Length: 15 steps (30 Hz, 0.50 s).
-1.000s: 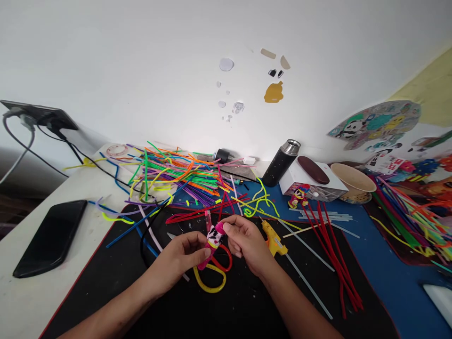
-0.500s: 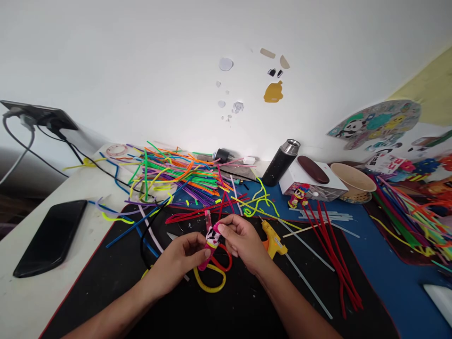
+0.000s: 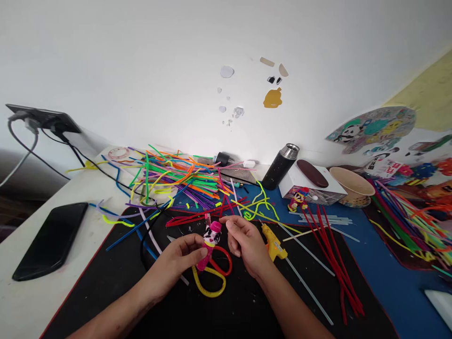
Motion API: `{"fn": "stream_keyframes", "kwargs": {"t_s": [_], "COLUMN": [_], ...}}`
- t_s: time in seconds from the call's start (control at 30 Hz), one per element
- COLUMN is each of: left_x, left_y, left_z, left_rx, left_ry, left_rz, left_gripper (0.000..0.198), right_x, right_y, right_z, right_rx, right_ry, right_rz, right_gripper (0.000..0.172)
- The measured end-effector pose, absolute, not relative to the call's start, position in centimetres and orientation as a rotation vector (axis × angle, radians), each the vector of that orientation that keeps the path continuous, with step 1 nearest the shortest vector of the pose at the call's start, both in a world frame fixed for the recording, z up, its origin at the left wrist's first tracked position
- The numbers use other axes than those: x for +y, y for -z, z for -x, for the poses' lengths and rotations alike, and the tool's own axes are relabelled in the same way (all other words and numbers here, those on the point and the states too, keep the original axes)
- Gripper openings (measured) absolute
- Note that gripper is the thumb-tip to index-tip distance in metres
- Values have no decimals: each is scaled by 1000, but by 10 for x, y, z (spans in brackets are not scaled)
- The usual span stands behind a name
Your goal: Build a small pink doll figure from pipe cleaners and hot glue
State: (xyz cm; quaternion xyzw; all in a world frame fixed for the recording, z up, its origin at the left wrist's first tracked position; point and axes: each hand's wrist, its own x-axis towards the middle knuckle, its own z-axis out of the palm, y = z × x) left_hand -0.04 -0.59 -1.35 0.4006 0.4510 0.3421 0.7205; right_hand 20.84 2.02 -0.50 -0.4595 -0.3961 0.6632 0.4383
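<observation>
My left hand [image 3: 183, 256] is closed on a small fuzzy figure [image 3: 209, 239], pinching its lower body between thumb and fingers. The figure has a pink top, a white face with black markings, a yellow neck band and a magenta body. It is held upright, leaning slightly right. Just right of its head is my right hand [image 3: 245, 242], apart from it, index finger out and the other fingers loosely curled; nothing shows in it. Below the figure lie scissors [image 3: 210, 294] with one yellow and one red handle loop. A yellow glue gun [image 3: 273, 241] rests beside my right hand.
Many coloured pipe cleaners [image 3: 180, 179] are heaped behind my hands. Red pipe cleaners [image 3: 335, 263] and clear glue sticks [image 3: 310, 292] lie rightward. A black flask [image 3: 280, 167], white box [image 3: 310, 186], second figure [image 3: 298, 200] and bowl [image 3: 353, 186] stand behind. A phone [image 3: 51, 240] lies left.
My right hand has let go of the figure's pink top and moved slightly right. The figure stays in my left hand, its face now more exposed. The camera view has shifted slightly.
</observation>
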Motion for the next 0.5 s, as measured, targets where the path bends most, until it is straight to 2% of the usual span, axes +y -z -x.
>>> {"fn": "stream_keyframes", "kwargs": {"t_s": [0.3, 0.5], "left_x": [-7, -8], "left_y": [14, 13], "left_z": [-1, -3], "left_rx": [986, 975], "left_ry": [-729, -740], "left_rz": [-894, -852], "left_gripper": [43, 40], "right_x": [19, 18], "right_y": [5, 8], "right_z": [-204, -205], "right_rx": [-1142, -1180], "right_ry": [-1545, -1517], "right_rz": [1133, 1156], "right_gripper": [33, 37]}}
